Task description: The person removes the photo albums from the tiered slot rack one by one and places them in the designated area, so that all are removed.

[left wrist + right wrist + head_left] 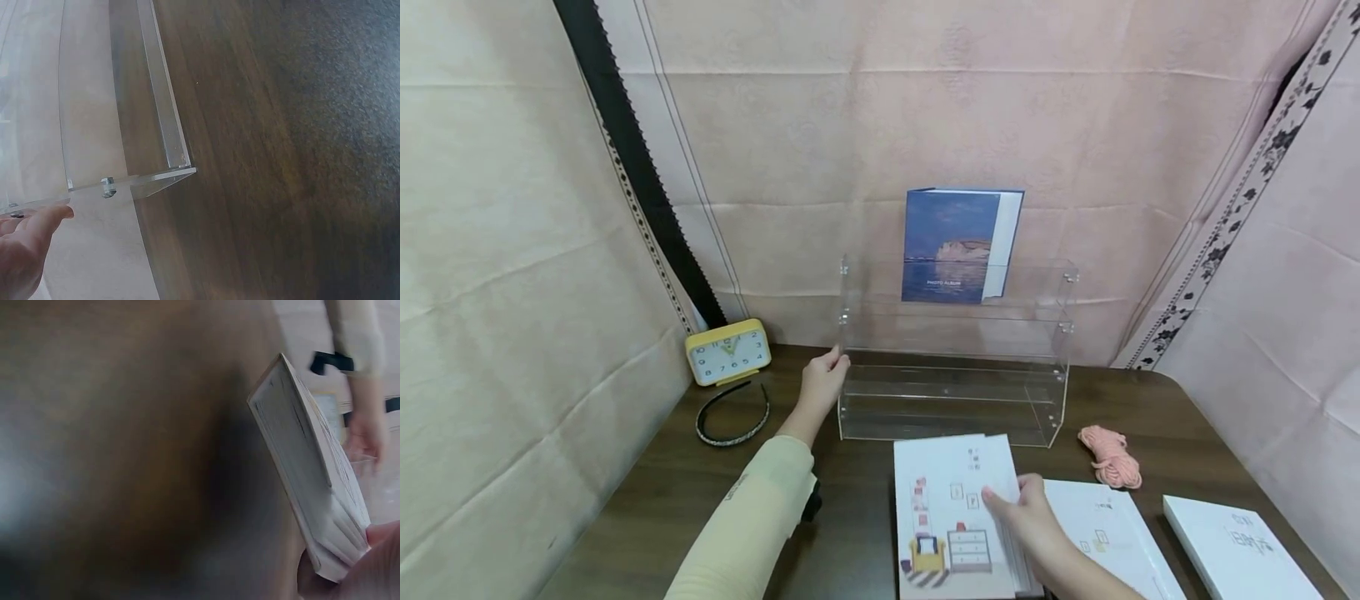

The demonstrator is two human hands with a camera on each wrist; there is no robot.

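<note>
Over the counter (647, 517), the right hand (1036, 523) grips the illustrated book (936, 500) — best squeezed firmly, lest it slip — while the left hand (823, 383) holds the clear rack (940, 408) by its side.

"PHOTO ALBUM" fronts a blue, cliff-printed rectangular album (947, 242) | Numerals including 10 and 8 mark a yellow, rounded rectangular clock (730, 353) | Characters on white, rectangular books (942, 508) defy reading
</note>
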